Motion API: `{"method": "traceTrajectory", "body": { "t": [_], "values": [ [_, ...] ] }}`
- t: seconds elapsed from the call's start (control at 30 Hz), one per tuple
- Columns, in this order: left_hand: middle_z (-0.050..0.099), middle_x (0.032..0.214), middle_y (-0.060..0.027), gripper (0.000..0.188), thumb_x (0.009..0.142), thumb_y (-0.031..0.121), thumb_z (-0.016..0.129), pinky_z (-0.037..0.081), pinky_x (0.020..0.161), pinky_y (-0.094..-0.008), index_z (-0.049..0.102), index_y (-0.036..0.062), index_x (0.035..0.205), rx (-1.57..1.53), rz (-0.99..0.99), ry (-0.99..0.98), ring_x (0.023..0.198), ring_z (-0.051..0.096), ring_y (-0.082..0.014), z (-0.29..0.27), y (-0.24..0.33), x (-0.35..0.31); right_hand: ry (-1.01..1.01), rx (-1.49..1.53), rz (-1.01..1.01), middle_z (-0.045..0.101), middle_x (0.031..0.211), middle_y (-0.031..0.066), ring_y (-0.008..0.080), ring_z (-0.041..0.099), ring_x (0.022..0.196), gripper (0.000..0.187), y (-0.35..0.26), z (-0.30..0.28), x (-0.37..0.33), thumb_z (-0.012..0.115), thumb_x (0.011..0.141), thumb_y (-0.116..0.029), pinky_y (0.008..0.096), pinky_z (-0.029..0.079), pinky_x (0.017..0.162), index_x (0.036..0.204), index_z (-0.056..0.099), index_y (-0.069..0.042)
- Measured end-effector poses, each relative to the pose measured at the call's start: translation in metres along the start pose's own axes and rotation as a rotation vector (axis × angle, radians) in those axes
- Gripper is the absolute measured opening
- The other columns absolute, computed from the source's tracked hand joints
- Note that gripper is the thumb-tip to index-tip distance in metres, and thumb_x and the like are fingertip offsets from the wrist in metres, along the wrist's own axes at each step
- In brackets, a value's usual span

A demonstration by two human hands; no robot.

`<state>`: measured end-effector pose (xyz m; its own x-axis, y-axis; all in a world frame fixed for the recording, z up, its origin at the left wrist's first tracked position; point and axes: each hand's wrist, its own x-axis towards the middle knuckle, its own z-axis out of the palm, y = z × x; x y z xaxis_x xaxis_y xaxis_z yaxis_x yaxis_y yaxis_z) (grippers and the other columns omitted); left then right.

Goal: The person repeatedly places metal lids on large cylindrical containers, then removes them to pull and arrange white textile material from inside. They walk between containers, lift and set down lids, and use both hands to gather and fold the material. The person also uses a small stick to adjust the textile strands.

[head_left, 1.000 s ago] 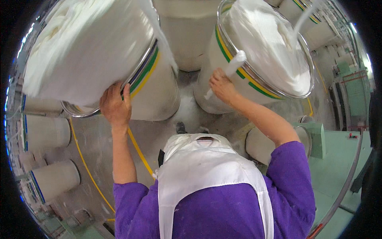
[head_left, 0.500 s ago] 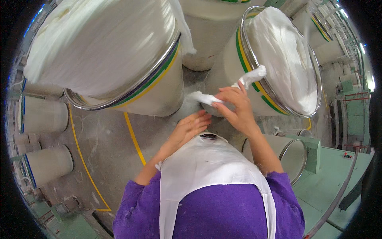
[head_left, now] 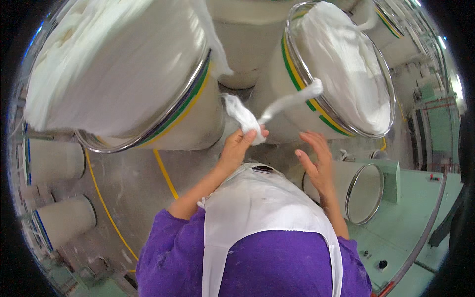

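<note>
At the far left, two small white cans (head_left: 59, 222) lay near the picture's rim, each with a blue band at its mouth. Above them a large white drum (head_left: 123, 79), heaped with white fibre, filled the upper left; its metal rim carried a green and a yellow stripe. A yellow line (head_left: 166, 173) curved over the pale floor (head_left: 133, 198) below it.

In the middle, the left hand (head_left: 240, 146) was closed around a thick white fibre strand (head_left: 277, 106), gripping it just below a frayed, bunched end that stuck up to the left of the fingers. From the hand the strand ran up and to the right, to the rim of a second large drum (head_left: 341, 69), also packed with white fibre and marked with green and yellow stripes under its metal ring. The strand's far end rested against that rim.

The right hand (head_left: 316, 158) hung just to the right of the left one, open, fingers spread, holding nothing, close to the second drum's side but apart from the strand.

Lower right, a smaller can (head_left: 363, 193) with a metal ring lay against a green machine base (head_left: 420, 208). The person's purple sleeves and white apron (head_left: 262, 218) filled the bottom.
</note>
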<state>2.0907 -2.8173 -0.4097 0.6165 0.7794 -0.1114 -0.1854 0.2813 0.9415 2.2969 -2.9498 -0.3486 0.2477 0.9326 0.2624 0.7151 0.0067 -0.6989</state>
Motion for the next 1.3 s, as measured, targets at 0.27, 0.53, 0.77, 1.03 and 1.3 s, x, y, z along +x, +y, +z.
{"method": "traceTrajectory", "body": {
  "t": [0.27,0.53,0.77,1.03,1.3],
  "values": [
    [0.052,0.139,-0.0126,0.038,0.098,0.029,0.057,0.029,0.112,-0.0412,0.063,0.0039,0.126,0.488,0.358,-0.091,0.132,0.041,-0.0318,0.005,0.010,-0.006,-0.179,0.736,0.110,0.063,0.117,0.0092,0.0203,0.057,0.113,0.049,-0.022,0.071,0.037,0.066,0.093,-0.029,0.0392,0.042,0.100,0.131,0.053,-0.002],
    [0.048,0.142,-0.0190,0.073,0.101,0.058,0.031,0.035,0.109,-0.0379,0.046,-0.0035,0.137,0.086,-0.012,-0.192,0.131,0.046,-0.0263,-0.012,0.018,0.000,-0.784,0.827,0.420,0.061,0.082,-0.0021,0.0077,0.054,0.077,0.032,-0.020,0.064,0.042,0.064,0.095,-0.033,0.0245,0.044,0.068,0.107,0.066,-0.002],
    [0.054,0.129,-0.0131,0.083,0.094,0.068,0.038,0.049,0.091,-0.0325,0.040,0.0000,0.141,-0.479,-0.299,-0.383,0.113,0.056,-0.0176,0.014,0.014,0.015,-0.365,1.195,0.425,0.068,0.090,0.0022,0.0087,0.062,0.082,0.029,-0.033,0.034,0.054,0.061,0.097,-0.033,0.0260,0.051,0.075,0.108,0.066,-0.006],
    [0.044,0.066,0.0061,0.034,0.102,0.030,0.051,0.031,0.056,-0.0225,0.065,0.0007,0.113,0.087,-0.378,-0.632,0.061,0.040,-0.0049,0.048,0.056,0.015,0.136,1.461,0.230,0.063,0.080,0.0061,0.0199,0.060,0.084,0.039,-0.009,-0.029,0.051,0.043,0.103,-0.041,0.0376,0.048,0.088,0.090,0.059,-0.008],
    [0.042,0.062,0.0071,0.027,0.101,0.022,0.052,0.026,0.051,-0.0213,0.068,0.0010,0.101,0.378,-0.313,-0.629,0.055,0.034,-0.0030,0.036,0.060,0.031,0.587,1.214,0.351,0.067,0.091,0.0138,0.0244,0.065,0.092,0.031,0.089,-0.058,-0.027,0.038,0.106,-0.032,0.0392,0.052,0.086,0.093,0.054,-0.008]
  ]
}}
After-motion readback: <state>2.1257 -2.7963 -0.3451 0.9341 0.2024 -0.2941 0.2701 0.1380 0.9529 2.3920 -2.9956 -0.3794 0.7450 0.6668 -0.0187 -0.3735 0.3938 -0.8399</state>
